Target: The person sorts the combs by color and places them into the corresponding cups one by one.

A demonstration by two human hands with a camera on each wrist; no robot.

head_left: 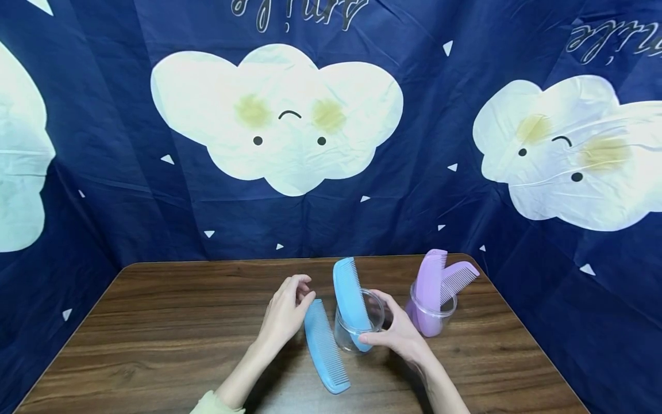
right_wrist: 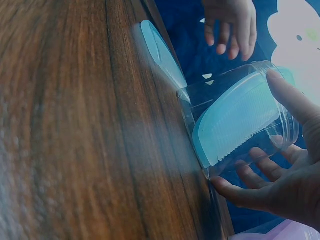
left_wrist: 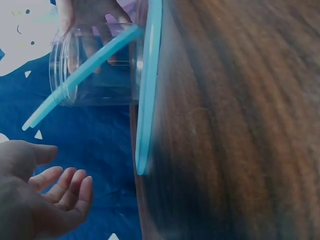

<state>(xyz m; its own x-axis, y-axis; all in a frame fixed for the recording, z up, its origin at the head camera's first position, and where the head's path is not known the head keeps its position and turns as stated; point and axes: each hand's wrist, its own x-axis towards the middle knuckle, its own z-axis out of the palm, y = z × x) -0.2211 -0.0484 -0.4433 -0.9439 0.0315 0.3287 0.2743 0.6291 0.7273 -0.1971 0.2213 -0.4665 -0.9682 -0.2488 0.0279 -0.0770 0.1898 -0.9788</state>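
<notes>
My right hand (head_left: 400, 333) holds a clear plastic jar (head_left: 342, 338) that stands upright on the table. In the right wrist view its thumb (right_wrist: 290, 97) lies at the jar's rim and the fingers reach round the far side. One light blue comb (head_left: 350, 293) leans inside the jar, its top sticking out above the rim. Left of the jar, a second light blue comb (head_left: 324, 348) lies flat on the table. Near that comb's far end hovers my left hand (head_left: 283, 310), empty, fingers loosely bent, as the left wrist view also shows.
To the right stands another clear jar (head_left: 449, 313) with two purple combs, one upright (head_left: 430, 287) and one tilted right (head_left: 459, 280). The brown wood-grain table (head_left: 155, 339) ends at a dark blue curtain (head_left: 119, 218) printed with clouds.
</notes>
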